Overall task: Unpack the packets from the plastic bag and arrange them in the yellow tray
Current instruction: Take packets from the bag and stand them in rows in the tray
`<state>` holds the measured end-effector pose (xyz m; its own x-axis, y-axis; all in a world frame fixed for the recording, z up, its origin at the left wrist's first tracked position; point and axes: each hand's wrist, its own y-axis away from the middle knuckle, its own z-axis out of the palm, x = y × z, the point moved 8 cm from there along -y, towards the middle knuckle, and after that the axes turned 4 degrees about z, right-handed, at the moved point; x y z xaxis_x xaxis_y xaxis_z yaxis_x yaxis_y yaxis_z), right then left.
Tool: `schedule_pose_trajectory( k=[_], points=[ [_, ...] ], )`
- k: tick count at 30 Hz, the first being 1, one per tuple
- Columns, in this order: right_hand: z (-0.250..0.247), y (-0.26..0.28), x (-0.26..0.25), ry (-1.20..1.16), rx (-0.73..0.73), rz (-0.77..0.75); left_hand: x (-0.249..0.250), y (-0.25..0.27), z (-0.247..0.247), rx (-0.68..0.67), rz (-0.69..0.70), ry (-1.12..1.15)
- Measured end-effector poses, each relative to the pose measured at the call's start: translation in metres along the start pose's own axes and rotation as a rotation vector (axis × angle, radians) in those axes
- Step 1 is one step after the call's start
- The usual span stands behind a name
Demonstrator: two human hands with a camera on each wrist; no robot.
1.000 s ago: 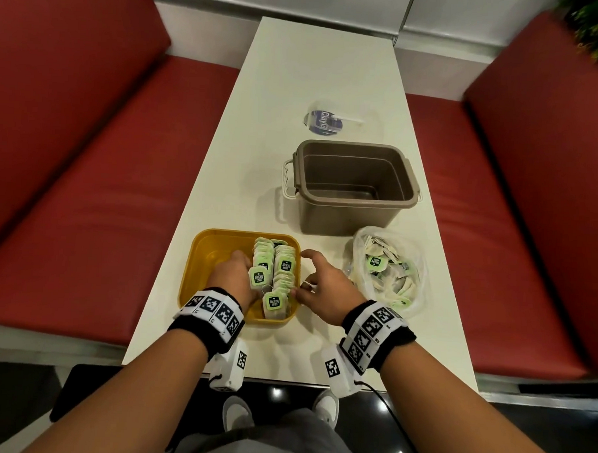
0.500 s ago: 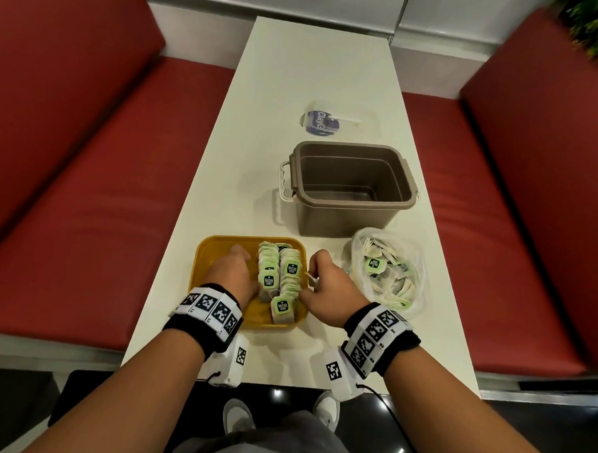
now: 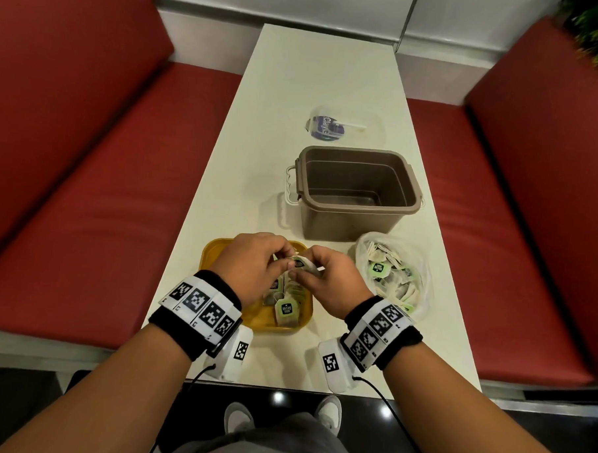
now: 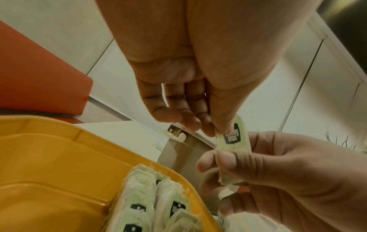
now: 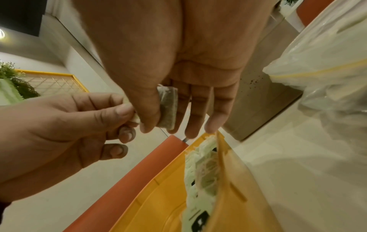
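Note:
Both hands hold one pale-green tea packet (image 3: 301, 262) just above the yellow tray (image 3: 217, 253). My left hand (image 3: 285, 256) pinches its upper end, seen close in the left wrist view on the packet (image 4: 233, 136). My right hand (image 3: 297, 277) pinches the lower end between thumb and fingers; the right wrist view shows the packet (image 5: 167, 108) edge-on. Two rows of packets (image 3: 285, 304) stand in the tray's right half, partly hidden by the hands. The clear plastic bag (image 3: 391, 275) with several loose packets lies to the tray's right.
A brown plastic tub (image 3: 354, 191), with nothing visible inside, stands just behind the tray and bag. Its clear lid (image 3: 329, 126) lies farther back on the white table (image 3: 314, 73). Red bench seats (image 3: 103, 200) flank both sides. The tray's left half (image 4: 59, 164) holds no packets.
My hands were down on either side of the packet rows in the tray. They have risen and come together, now pinching a single packet between them above the tray.

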<state>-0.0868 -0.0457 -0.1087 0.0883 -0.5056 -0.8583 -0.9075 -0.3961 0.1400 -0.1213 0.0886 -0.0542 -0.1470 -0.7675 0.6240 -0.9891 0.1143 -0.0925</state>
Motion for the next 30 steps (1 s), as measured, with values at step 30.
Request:
schedule_pose_trajectory(
  k=[30],
  points=[
    [0.011, -0.003, 0.049, 0.261, -0.150, 0.281, -0.074, 0.022, 0.059, -0.230, -0.398, -0.095]
  ],
)
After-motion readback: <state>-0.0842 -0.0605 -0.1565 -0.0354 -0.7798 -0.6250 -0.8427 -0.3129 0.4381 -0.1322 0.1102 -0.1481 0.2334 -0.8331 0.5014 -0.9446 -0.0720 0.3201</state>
